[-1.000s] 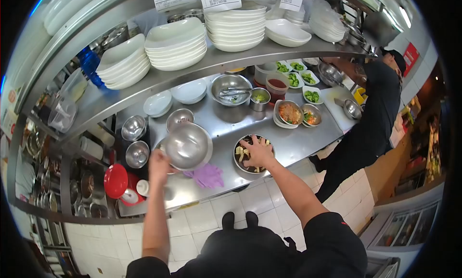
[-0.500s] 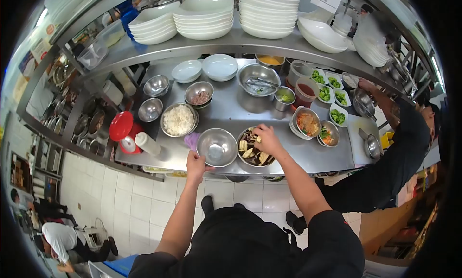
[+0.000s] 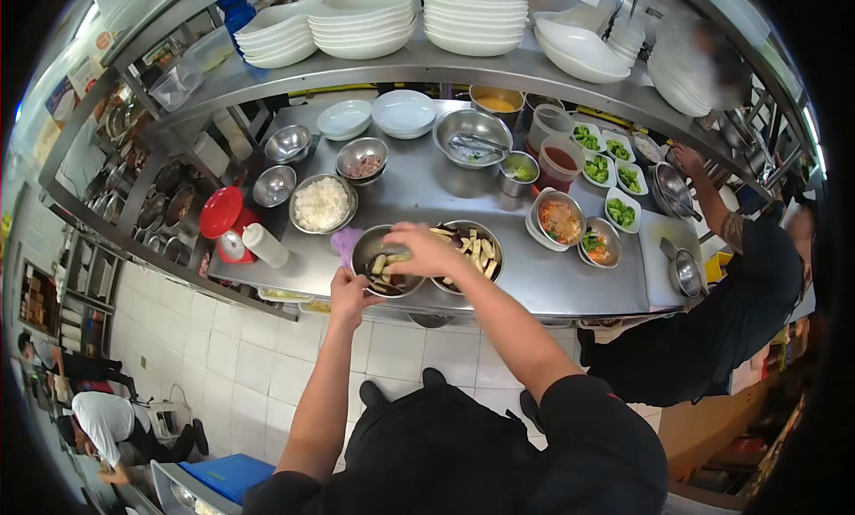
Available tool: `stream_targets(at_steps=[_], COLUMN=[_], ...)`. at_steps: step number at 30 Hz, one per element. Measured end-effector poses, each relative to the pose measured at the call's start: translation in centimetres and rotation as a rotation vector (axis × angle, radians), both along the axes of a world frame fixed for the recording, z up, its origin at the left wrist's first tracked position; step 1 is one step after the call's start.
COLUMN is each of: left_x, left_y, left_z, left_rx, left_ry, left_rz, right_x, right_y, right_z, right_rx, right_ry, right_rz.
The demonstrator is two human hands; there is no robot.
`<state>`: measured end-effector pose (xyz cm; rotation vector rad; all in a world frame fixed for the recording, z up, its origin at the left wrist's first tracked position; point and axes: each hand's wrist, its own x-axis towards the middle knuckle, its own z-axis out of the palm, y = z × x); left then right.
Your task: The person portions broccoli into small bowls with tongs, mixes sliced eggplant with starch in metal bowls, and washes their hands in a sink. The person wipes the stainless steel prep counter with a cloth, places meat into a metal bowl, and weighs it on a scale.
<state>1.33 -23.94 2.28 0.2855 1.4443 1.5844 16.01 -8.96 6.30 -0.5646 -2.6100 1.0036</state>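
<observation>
My left hand (image 3: 350, 298) grips the near-left rim of a steel bowl (image 3: 366, 245) at the counter's front edge. Cut eggplant pieces (image 3: 380, 265) lie inside it. My right hand (image 3: 429, 249) reaches into that bowl from the right, its fingers curled down at the pieces; the fingertips are partly hidden. Just to the right, a second steel bowl (image 3: 500, 258) holds more eggplant pieces (image 3: 484, 249), some with dark purple skin. A crumpled purple cloth or glove (image 3: 343, 241) touches the first bowl's left side.
Left of the bowls are rice (image 3: 321, 204), a white squeeze bottle (image 3: 265, 246) and a red-topped scale (image 3: 224, 214). Bowls of shredded vegetables (image 3: 560, 222) and dishes of greens (image 3: 622, 214) stand right. A co-worker (image 3: 712, 314) stands there. Plate stacks (image 3: 363, 23) fill the overhead shelf.
My right hand has moved left from the right bowl into the left one, where eggplant pieces now lie. The left bowl, held by my left hand, has tilted and shifted slightly left.
</observation>
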Motion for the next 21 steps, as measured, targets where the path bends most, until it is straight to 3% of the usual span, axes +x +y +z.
stream_targets(at_steps=[2, 4, 6, 11, 21], left_x=[-0.1, 0.4, 0.9, 1.1, 1.1], left_y=[-0.3, -0.9, -1.3, -2.0, -0.8], left_z=[-1.5, -1.7, -2.1, -2.6, -1.0], left_rx=[-0.025, -0.021, -0.011, 0.053, 0.051], left_ry=[-0.020, -0.079, -0.132, -0.088, -0.066], left_rz=[0.038, 0.065, 0.081, 0.058, -0.003], right_x=[3.2, 6.0, 7.4, 8.1, 10.0], right_y=[3.4, 4.0, 3.9, 3.4, 6.1], right_z=[-0.3, 2.4, -1.4, -4.0, -3.9], right_rx=[0.116, 0.039, 0.100, 0.249, 0.071], right_ry=[-0.248, -0.654, -0.577, -0.395, -0.082], right_rz=[-0.049, -0.137, -0.127, -0.131, -0.137])
